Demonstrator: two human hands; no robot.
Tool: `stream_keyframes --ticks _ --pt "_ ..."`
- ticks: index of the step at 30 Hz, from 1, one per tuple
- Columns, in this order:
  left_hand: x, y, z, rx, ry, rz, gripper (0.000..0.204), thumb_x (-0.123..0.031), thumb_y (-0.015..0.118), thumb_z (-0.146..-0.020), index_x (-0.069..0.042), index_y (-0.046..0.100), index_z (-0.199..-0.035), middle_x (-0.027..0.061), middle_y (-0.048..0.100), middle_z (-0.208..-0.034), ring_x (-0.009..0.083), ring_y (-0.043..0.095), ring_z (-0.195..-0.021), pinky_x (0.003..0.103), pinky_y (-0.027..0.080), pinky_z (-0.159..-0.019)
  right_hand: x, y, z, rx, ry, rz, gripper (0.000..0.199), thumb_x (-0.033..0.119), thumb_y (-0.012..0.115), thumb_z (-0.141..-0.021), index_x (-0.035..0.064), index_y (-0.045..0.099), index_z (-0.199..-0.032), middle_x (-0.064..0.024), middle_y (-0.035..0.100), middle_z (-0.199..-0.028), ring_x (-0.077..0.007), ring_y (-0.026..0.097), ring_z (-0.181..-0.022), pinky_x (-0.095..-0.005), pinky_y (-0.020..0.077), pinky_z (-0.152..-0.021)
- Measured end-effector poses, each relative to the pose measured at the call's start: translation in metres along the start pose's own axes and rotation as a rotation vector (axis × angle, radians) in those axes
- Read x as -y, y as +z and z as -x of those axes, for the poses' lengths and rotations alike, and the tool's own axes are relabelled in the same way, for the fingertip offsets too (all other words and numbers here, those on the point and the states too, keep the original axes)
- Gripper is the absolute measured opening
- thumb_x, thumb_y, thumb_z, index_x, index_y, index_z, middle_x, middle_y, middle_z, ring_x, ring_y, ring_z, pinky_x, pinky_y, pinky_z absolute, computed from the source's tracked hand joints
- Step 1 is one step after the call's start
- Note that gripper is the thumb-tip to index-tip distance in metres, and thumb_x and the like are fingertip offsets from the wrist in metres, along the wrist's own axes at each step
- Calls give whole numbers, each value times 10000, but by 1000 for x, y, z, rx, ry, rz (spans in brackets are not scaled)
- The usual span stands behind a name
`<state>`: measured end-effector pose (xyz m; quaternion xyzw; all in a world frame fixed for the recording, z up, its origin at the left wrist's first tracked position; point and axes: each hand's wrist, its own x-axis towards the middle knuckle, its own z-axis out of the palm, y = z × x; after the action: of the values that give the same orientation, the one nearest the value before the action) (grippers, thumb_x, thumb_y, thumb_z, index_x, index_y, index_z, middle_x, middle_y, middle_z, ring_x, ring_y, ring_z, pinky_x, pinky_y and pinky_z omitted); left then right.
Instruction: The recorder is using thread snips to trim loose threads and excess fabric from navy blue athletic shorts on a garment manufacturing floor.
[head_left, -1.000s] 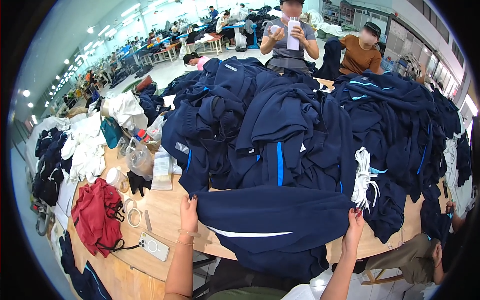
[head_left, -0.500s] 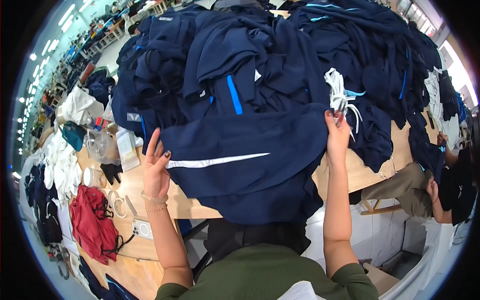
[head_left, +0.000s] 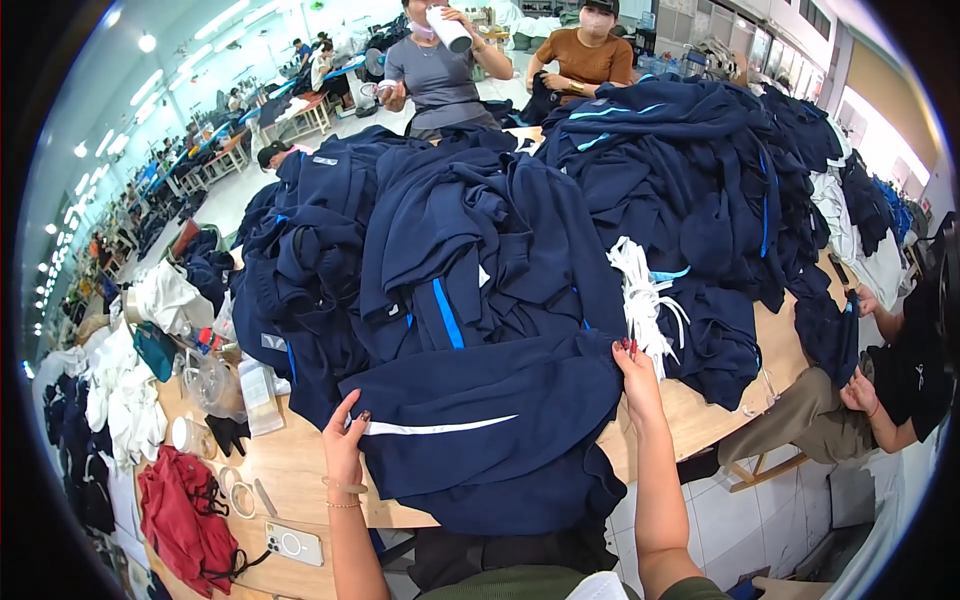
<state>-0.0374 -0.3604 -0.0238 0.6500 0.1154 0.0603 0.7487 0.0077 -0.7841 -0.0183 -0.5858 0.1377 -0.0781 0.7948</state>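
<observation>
A navy garment with a white stripe (head_left: 480, 425) lies spread on the wooden table (head_left: 290, 465) in front of me, its lower part hanging over the near edge. My left hand (head_left: 345, 447) rests flat on its left edge, fingers spread. My right hand (head_left: 634, 366) presses on its upper right corner. Just beyond that hand lies a bundle of white cords (head_left: 642, 300). Behind the garment rises a big heap of navy garments with blue stripes (head_left: 520, 220).
At left on the table lie a red cloth (head_left: 185, 520), a white phone (head_left: 293, 545), tape rolls (head_left: 235, 490), plastic containers (head_left: 215, 385) and white garments (head_left: 120, 400). A seated person (head_left: 880, 385) handles navy cloth at right. Two people (head_left: 500, 60) stand behind the heap.
The view has tilted back up, showing the two people behind the heap again. Both hands stay on the striped garment, which lies about as before.
</observation>
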Motion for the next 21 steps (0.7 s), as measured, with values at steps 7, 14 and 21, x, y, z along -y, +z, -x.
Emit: stream_keyframes --ticks 7,14,21 --pt "-53 11 12 42 133 236 495 59 559 -851 29 471 -1338 97 559 -1250 142 567 -1067 265 440 -950 19 -2 3 78 90 123 214 187 634 -904 -10 645 -984 -35 661 -907 -92 590 -816 -240 459 -778" --pt "-117 -20 8 -84 462 129 523 26 538 -867 11 432 -1379 112 520 -1322 169 542 -1145 302 425 -991 67 19 17 101 -157 -144 193 110 570 -927 -9 604 -1075 -47 655 -1000 -115 616 -899 -266 469 -834" --pt "-229 -70 19 -62 764 222 567 -127 458 -925 -36 300 -1462 130 404 -1428 214 446 -1268 364 313 -1099 182 84 18 448 -259 -399 165 114 578 -928 -14 607 -1028 -85 664 -1007 -144 636 -904 -294 490 -846"
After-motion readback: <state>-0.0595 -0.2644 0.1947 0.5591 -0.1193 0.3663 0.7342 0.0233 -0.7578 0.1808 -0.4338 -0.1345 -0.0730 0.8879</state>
